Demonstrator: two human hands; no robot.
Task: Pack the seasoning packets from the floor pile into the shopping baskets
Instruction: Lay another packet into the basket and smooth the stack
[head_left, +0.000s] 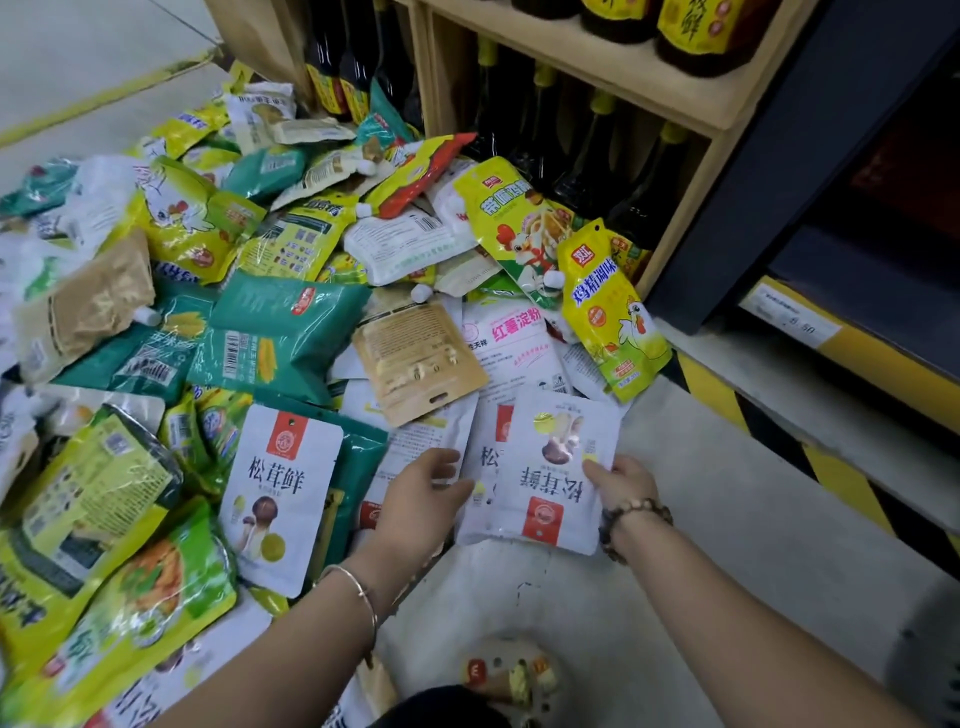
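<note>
A big pile of seasoning packets in yellow, green and white covers the floor on the left. At its near edge lies a white mushroom-print packet, turned upside down. My right hand grips its right edge, thumb on top. My left hand rests with fingers spread on a white packet just left of it. A second white mushroom packet lies further left. No basket is clearly visible.
A wooden shelf with dark sauce bottles stands behind the pile. A dark shelf unit with a yellow price strip and black-yellow hazard tape runs along the right. Bare grey floor lies below my hands.
</note>
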